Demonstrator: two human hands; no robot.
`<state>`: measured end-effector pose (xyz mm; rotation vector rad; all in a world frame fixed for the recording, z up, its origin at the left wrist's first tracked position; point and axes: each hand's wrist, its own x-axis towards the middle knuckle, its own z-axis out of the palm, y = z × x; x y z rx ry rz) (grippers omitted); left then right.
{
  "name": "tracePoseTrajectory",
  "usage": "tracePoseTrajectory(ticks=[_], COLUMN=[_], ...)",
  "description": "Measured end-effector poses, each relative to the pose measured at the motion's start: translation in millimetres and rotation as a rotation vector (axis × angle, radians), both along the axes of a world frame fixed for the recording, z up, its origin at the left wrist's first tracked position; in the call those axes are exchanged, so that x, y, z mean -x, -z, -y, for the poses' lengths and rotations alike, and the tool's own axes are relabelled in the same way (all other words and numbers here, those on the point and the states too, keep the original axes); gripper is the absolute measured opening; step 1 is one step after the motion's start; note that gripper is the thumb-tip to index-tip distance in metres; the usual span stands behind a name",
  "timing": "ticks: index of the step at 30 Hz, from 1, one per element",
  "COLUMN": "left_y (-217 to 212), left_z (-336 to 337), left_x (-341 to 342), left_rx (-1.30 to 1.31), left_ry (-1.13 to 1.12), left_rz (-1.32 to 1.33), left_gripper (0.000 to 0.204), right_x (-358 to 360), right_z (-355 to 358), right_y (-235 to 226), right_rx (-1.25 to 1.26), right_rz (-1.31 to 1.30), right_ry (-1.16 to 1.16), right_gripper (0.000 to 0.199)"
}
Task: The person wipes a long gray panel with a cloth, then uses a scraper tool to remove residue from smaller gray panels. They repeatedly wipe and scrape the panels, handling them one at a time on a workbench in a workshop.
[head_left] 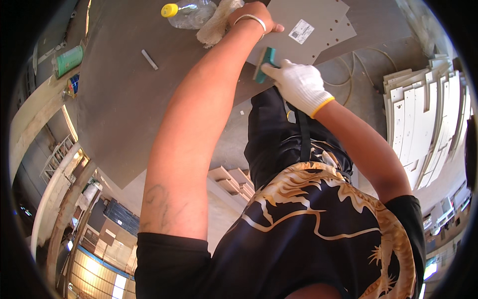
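Observation:
My right hand [301, 87], in a white knit glove with a yellow cuff, grips a green scraper [267, 61] with a pale blade edge. It is at the near edge of a flat grey metal panel [284, 32] that has small holes along its right side and a white printed label [301, 31]. My left hand [255, 19], bare with a pale bracelet on the wrist, rests at the panel's left side, thumb out to the right. Its other fingers are mostly hidden. Against it on the left lies a beige cloth [219, 27], beside a clear plastic bottle with a yellow cap [170, 10].
A large dark grey tabletop [119, 109] carries a small white stick [149, 59]. Beyond its left edge is a green can [69, 61]. Stacked white panels [423, 119] stand at right, and a hose [352, 74] lies on the floor.

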<state>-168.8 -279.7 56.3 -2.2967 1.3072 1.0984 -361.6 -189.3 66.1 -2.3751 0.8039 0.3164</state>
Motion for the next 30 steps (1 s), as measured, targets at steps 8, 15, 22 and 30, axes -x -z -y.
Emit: tracePoseTrajectory(ticks=[8, 15, 22, 30], left_y=[26, 17, 20, 25], left_z=[-1, -1, -2, -21], left_x=[3, 0, 1, 12], left_rx=[0.032, 0.051, 0.034, 0.146], left_ry=[0.114, 0.124, 0.096, 0.063], left_rz=[0.084, 0.06, 0.037, 0.104], left_gripper=[0.072, 0.072, 0.076, 0.062], right_x=[-16, -21, -38, 92], right_z=[3, 14, -1, -79], right_y=[8, -3, 1, 16], right_rx=[-0.018, -0.043, 0.074, -0.137], right_rz=[-0.15, -0.12, 0.134, 0.078], right_ry=[0.0, -0.024, 0.017, -0.048], right_gripper=[0.041, 0.038, 0.028, 0.051])
